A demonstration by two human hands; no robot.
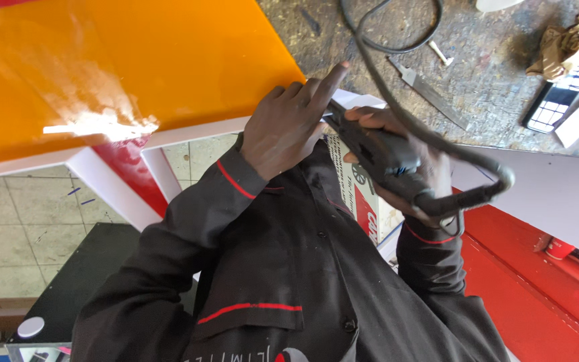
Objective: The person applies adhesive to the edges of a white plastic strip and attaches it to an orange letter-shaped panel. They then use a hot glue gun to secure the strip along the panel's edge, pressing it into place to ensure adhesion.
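Right hand [407, 157] is wrapped round the body of a black power tool [376, 157], held up in front of the chest (dark work shirt with red piping). Its thick black cable [430, 127] loops over that hand and off across the scuffed worktop [497, 74]. Left hand [289, 124] sits at the tool's front end, fingers curled on it, index finger pointing up. Orange panel [135, 60] lies just beside the left hand.

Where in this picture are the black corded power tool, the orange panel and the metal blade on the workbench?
black power tool [380, 157], head view, on its body, gripped in the right hand [407, 151].
orange panel [135, 60], head view, on its glossy face.
metal blade [430, 94], head view, mid-length.
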